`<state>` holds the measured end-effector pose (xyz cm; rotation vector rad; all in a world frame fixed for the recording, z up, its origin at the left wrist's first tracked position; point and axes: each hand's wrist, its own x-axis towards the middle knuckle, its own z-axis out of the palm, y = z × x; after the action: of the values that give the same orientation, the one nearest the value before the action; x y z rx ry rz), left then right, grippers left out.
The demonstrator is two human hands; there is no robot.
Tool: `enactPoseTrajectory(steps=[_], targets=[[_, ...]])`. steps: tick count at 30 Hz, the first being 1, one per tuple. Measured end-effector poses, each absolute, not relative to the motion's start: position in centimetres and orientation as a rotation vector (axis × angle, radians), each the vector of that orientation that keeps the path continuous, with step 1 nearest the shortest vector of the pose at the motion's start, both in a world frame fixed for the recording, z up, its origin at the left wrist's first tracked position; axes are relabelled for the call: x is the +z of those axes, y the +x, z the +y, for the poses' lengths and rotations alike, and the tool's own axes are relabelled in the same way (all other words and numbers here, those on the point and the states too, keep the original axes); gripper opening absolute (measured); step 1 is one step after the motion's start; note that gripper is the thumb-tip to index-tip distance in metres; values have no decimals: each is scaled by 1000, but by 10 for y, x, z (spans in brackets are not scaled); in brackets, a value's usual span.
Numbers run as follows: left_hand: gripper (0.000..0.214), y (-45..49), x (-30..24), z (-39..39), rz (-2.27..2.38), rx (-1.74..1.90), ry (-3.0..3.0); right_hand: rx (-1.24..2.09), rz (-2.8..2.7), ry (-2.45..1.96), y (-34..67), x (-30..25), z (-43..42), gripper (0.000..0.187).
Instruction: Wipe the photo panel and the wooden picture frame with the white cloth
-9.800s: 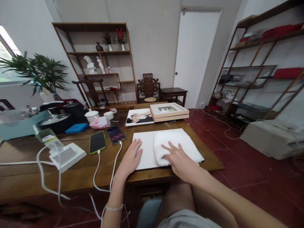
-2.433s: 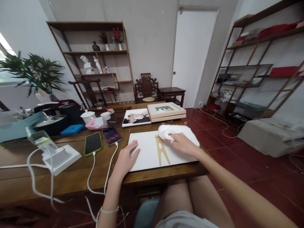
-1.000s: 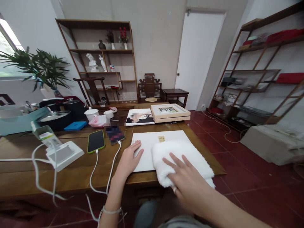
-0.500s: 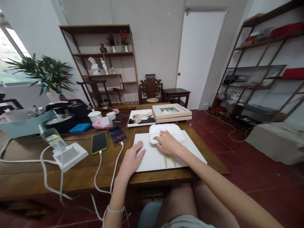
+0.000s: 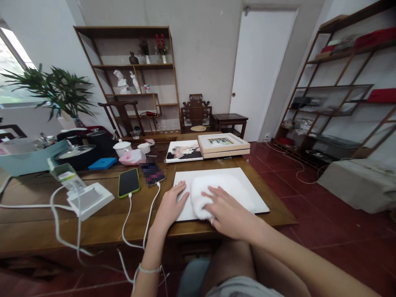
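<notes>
A white flat panel (image 5: 260,204) lies on the wooden table (image 5: 93,227) near its front edge. On it rests a white fluffy cloth (image 5: 229,187). My right hand (image 5: 227,210) presses flat on the near part of the cloth, fingers spread. My left hand (image 5: 170,204) lies open and flat on the panel's left edge, holding it down. The panel's gold mark is hidden under the cloth.
Left of the panel lie a green-cased phone (image 5: 129,182) and a second phone (image 5: 151,173), both on white cables. Behind stand a photo print (image 5: 184,151) and stacked wooden frames (image 5: 223,145). A white box (image 5: 89,201), pots and a plant fill the left.
My right hand has drawn the cloth from the panel's far edge back toward me, covering the gold mark. My left hand has stayed on the panel's left edge.
</notes>
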<state>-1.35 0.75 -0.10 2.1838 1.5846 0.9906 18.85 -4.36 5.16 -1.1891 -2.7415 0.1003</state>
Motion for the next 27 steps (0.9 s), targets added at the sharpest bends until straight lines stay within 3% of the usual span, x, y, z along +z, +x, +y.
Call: enactPoseTrajectory(steps=[8, 19, 27], targets=[[43, -14, 0, 6, 1583, 965, 2196, 131, -2698, -1192, 171, 49, 46, 36], [40, -13, 0, 7, 1561, 1008, 2202, 300, -2840, -949, 198, 59, -79, 36], [40, -14, 0, 7, 1544, 1001, 2202, 312, -2728, -1207, 198, 59, -14, 34]])
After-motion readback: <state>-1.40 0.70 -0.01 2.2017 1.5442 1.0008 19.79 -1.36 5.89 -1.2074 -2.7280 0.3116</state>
